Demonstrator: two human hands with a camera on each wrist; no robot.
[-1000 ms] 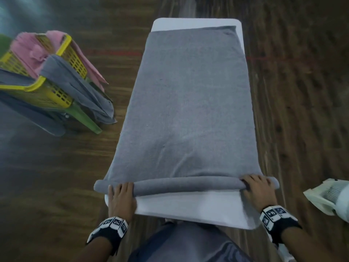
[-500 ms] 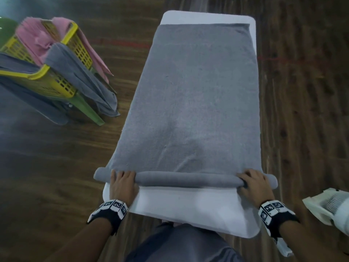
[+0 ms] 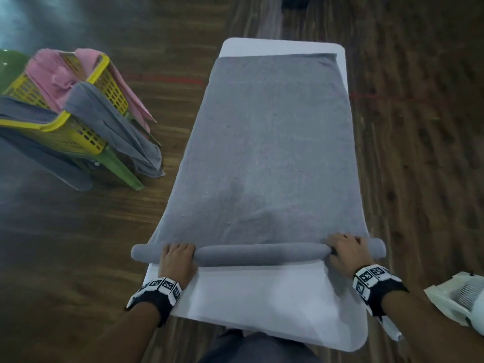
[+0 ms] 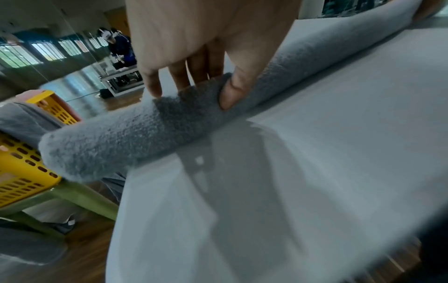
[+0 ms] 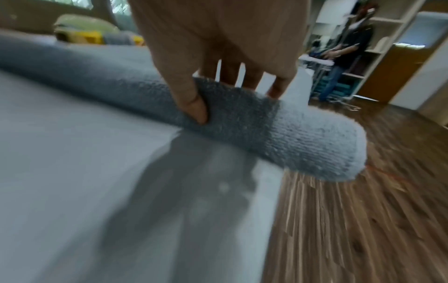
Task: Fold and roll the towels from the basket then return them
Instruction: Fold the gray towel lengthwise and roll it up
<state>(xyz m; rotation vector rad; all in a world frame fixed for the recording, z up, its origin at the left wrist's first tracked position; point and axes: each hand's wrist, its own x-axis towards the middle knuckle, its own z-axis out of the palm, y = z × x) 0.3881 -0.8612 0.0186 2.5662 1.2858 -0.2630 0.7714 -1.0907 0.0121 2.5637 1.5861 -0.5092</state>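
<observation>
Rolling is the step in hand: left hand (image 3: 177,260) and right hand (image 3: 345,251) each pinch the roll (image 3: 262,254) of the grey towel (image 3: 264,153) on the white table (image 3: 275,310), which next needs even pushing toward the far edge.

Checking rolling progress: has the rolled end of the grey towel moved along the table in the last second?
Yes. The rolled end has travelled away from the person: more bare white table shows between it and the near edge.

I can read no text anywhere; my wristbands (image 3: 162,286) carry only black-and-white square marker patterns, no letters or numbers.
</observation>
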